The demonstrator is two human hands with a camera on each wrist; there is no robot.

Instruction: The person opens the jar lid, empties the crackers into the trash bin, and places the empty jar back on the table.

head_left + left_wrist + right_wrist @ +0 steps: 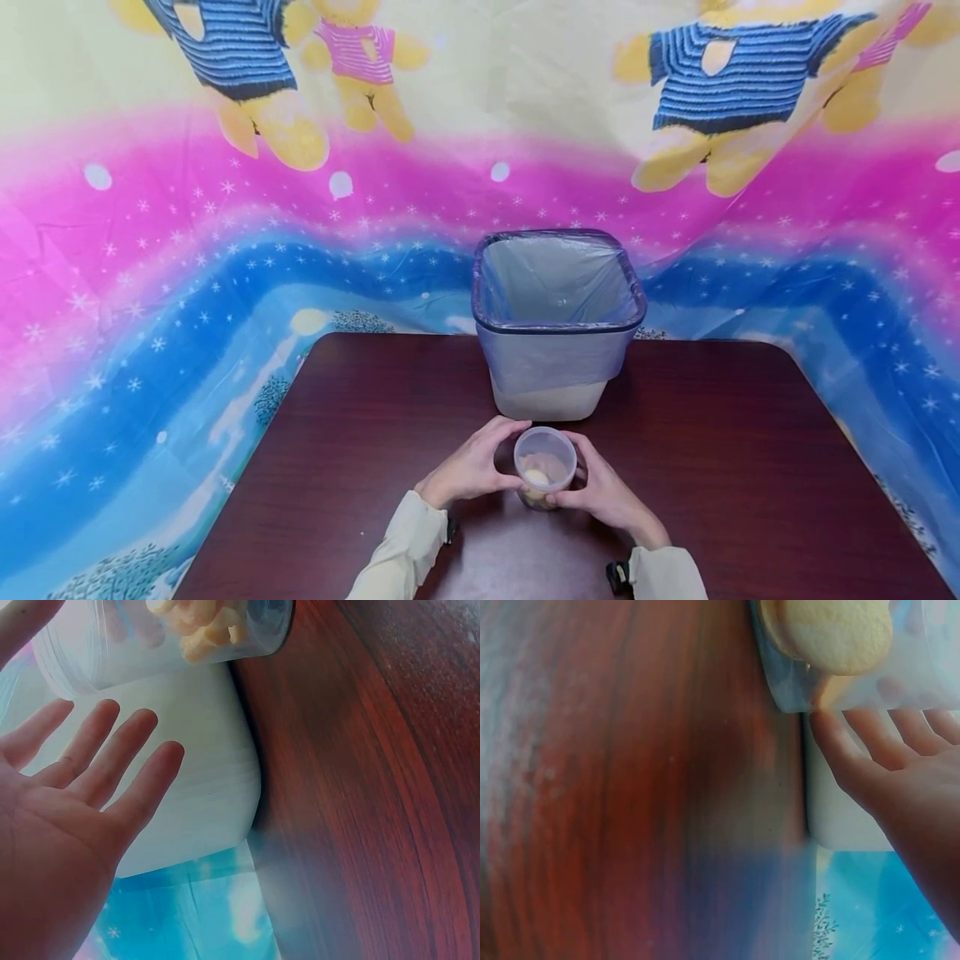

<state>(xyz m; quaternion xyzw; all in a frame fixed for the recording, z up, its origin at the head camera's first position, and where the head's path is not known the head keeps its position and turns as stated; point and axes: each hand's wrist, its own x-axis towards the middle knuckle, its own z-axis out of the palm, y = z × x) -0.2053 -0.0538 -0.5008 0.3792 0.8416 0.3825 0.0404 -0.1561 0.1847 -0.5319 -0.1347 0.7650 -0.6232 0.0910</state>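
Note:
A small clear round plastic tub [546, 440] is between the two hands near the middle of the table. Inside it lie pale yellow, rounded snack pieces [840, 637], which look like small biscuits. My right hand [606, 496] holds the tub from the right, its thumb at the near side and its fingers around the far side. On the other side, my left hand [476, 467] is spread, thumb and forefinger reaching toward the tub. The left wrist view shows its fingers apart and relaxed beside the wall. Whether the tub's base touches the table cannot be told.
Just behind the tub stands a pale bin [555, 362] lined with a translucent plastic bag. The dark red-brown wooden table [360, 417] has rounded far corners. A printed cloth [405, 192] with bears and snowflakes hangs around the table's back and sides.

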